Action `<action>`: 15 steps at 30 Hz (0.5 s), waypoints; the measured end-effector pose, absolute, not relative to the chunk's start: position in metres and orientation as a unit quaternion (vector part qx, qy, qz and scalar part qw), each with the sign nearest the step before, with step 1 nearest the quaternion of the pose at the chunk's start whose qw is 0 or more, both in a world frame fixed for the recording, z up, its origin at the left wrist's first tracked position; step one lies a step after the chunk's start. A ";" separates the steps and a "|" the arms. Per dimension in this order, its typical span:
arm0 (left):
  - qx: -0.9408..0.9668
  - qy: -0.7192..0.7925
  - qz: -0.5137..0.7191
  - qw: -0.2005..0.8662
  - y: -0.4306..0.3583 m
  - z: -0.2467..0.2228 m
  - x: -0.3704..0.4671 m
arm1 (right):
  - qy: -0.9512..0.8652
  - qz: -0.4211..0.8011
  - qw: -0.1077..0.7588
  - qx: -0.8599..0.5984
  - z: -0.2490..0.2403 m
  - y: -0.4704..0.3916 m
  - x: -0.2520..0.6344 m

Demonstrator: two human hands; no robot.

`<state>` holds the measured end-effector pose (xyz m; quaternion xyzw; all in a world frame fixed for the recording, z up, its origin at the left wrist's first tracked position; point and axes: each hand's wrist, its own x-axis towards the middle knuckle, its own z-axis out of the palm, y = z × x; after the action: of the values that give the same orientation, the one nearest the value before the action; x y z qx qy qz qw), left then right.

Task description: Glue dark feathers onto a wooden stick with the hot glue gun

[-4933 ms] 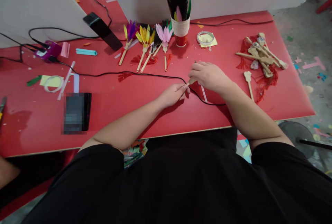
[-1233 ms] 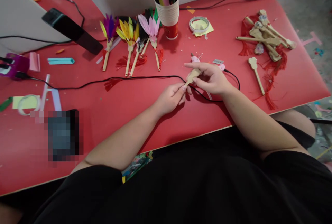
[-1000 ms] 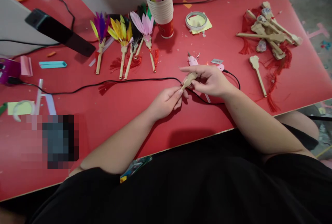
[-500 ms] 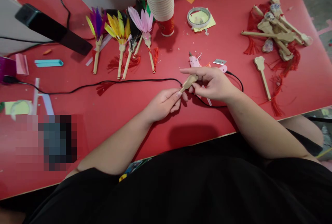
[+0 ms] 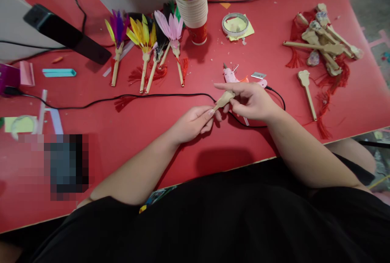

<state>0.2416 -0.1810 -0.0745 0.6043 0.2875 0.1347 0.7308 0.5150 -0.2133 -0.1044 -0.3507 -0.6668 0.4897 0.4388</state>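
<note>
A small wooden piece with a wide head and narrow handle (image 5: 225, 99) is held above the red table (image 5: 146, 133). My left hand (image 5: 193, 123) pinches its handle between thumb and fingers. My right hand (image 5: 251, 100) touches the wide head with thumb and fingers, its index finger stretched out over the top. Just behind my right hand lies a pink glue gun (image 5: 230, 75) with a black cord. A metal blade (image 5: 258, 75) rests beside the gun.
Feathered wooden sticks (image 5: 145, 58) lie at the back left, near a stack of paper cups (image 5: 195, 11). A tape roll (image 5: 235, 24) sits behind the glue gun. Wooden sticks with red tassels (image 5: 329, 46) are piled at right. A black stand (image 5: 67, 33) leans at left.
The view has shifted slightly. The wooden piece's wide head is a little more turned toward the camera, and both hands keep nearly the same pose on it.
</note>
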 end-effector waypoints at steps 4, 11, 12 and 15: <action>0.607 0.286 0.138 0.728 -0.181 -0.075 0.241 | -0.674 0.477 0.426 -0.369 -0.103 -0.215 0.516; 0.619 0.291 0.136 0.716 -0.184 -0.075 0.242 | -0.659 0.523 0.411 -0.350 -0.100 -0.213 0.520; 0.621 0.291 0.137 0.714 -0.184 -0.075 0.242 | -0.661 0.524 0.406 -0.351 -0.098 -0.213 0.521; 0.624 0.290 0.136 0.713 -0.184 -0.076 0.243 | -0.663 0.528 0.395 -0.354 -0.094 -0.213 0.524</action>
<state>0.2430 -0.1841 -0.0755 0.6240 0.2905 0.1356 0.7127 0.5240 -0.2125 -0.0942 -0.3539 -0.6629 0.5284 0.3952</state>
